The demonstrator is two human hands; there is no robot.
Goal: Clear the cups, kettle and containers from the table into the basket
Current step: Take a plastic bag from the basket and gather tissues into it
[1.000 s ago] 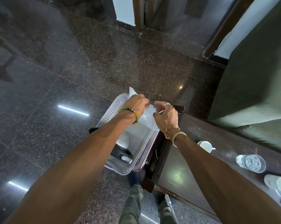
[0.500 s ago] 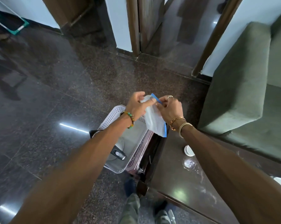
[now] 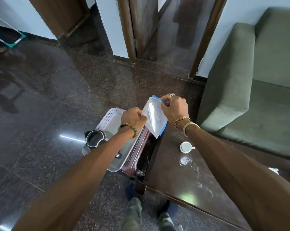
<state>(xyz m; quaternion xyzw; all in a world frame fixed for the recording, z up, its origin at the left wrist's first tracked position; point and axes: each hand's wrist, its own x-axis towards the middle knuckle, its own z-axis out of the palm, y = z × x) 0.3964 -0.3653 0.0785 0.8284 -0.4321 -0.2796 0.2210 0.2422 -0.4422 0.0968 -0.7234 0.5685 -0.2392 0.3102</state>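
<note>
View: head camera, looking down over both forearms.
Left grip [image 3: 134,118]: the bare hand was closed on the left edge of the pouch, fingers curled and pinching it; a beaded bracelet sat on the wrist.
Right grip [image 3: 174,108]: the hand was closed on the pouch's upper right corner at the blue strip, with a ring on one finger and bangles on the wrist.
Pouch [image 3: 153,120]: a clear plastic bag with blue edging, held in the air between the two hands, tilted, above the near-right rim of the basket and the corner of the bench.
Basket [image 3: 107,118]: white and perforated, resting on a low maroon surface just beside the bench's left end.
Kettle [image 3: 95,139]: black-lidded, lying inside the basket, partly hidden by the left forearm.
Cup [image 3: 186,147]: white, upright on the bench, apart from the hands.
Glass [image 3: 185,160]: clear and blurred, just beside the cup on the near side.
Bench [image 3: 174,184]: dark, glossy, smeared with pale marks.
Sofa [image 3: 251,97]: green, behind the bench on the right.
Floor [image 3: 49,114]: dark polished stone.
</note>
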